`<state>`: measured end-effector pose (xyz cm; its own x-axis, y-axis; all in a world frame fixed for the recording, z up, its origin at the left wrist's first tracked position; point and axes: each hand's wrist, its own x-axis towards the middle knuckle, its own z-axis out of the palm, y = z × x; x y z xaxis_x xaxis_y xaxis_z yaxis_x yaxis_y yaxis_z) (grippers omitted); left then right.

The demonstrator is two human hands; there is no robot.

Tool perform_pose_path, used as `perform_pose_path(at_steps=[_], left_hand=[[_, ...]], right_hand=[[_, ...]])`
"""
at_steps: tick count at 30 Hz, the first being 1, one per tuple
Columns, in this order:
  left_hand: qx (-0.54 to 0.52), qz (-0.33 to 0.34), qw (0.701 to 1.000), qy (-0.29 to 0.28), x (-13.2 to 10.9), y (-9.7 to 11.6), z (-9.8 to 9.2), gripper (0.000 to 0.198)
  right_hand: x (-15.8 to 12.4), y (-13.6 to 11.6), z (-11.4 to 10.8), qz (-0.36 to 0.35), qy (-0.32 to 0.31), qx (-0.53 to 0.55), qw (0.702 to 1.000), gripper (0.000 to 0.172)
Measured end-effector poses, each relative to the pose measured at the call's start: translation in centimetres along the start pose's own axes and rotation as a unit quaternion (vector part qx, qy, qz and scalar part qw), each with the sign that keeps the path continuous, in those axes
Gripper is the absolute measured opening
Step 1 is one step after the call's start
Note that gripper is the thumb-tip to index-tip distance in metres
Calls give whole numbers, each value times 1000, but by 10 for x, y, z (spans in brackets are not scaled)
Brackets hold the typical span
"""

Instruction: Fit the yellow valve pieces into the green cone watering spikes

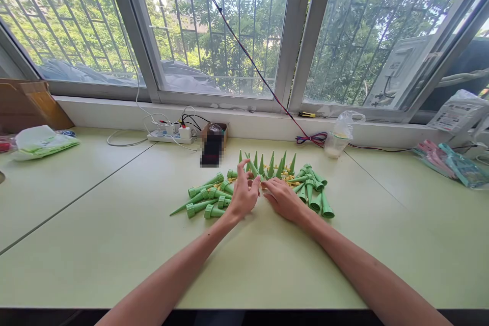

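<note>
My left hand [244,192] is closed on a green cone [252,167], its tip pointing up and to the left. My right hand [281,197] meets the cone's lower end with its fingers pressed together; whatever small thing they pinch is too small to name. Several green cones [282,164] stand upright behind the hands, with small yellow parts [286,177] around them. Capped green cones [198,207] lie to the left of my left hand. More green cones [315,202] lie in a pile to the right of my right hand.
Near the window sill are a power strip [170,136], a small box [221,132], a coiled cable [311,138] and a plastic cup in a bag [338,142]. Plastic packets [454,163] lie at the right. A cardboard box [30,107] and a green-white packet [42,142] sit at the left.
</note>
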<state>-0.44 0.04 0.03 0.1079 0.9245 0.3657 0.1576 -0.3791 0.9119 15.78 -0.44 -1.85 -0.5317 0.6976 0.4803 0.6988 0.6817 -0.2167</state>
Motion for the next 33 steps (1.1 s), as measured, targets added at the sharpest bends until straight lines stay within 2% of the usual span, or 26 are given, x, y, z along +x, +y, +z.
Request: perform_pose_path(at_steps=[9, 13, 17, 23, 33], left_hand=[[10, -3, 1000, -7, 0, 2, -1, 58], [24, 7, 1000, 9, 2, 3, -3, 61], [18, 16, 999, 30, 3, 6, -5, 67], [24, 33, 996, 76, 5, 6, -5, 68], [41, 51, 992, 107, 7, 11, -8, 77]], right_hand=[[-2, 4, -5, 8, -5, 9, 1000, 23], [-3, 5, -4, 14, 8, 9, 1000, 23], [-2, -2, -4, 28, 34, -8, 999, 31], [4, -9, -1, 14, 6, -30, 999, 47], [4, -9, 1, -3, 0, -49, 999, 46]])
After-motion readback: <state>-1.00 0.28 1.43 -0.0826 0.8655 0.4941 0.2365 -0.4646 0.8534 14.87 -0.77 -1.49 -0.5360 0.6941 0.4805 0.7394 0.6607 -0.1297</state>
